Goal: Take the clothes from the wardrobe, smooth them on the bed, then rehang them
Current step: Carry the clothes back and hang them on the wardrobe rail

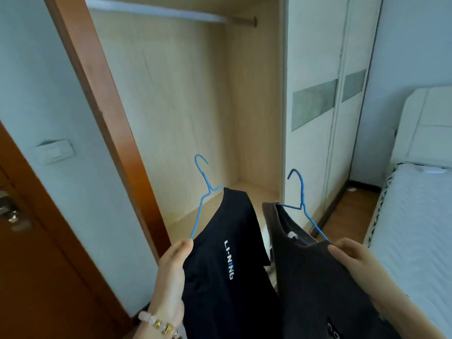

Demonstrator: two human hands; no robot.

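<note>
Before the open wardrobe, bed to the right, we hold two soft, light shirts near us, black shirt left and brown shirt right, on two thin, likely slippery hangers, left hanger and right hanger, so left hand and right hand each pinch a wire-backed shoulder.

left hanger and right hanger recorded as blue | black shirt lettered in white and blue | brown shirt recorded as dark-toned | wardrobe recorded pale, wood-grained
</note>
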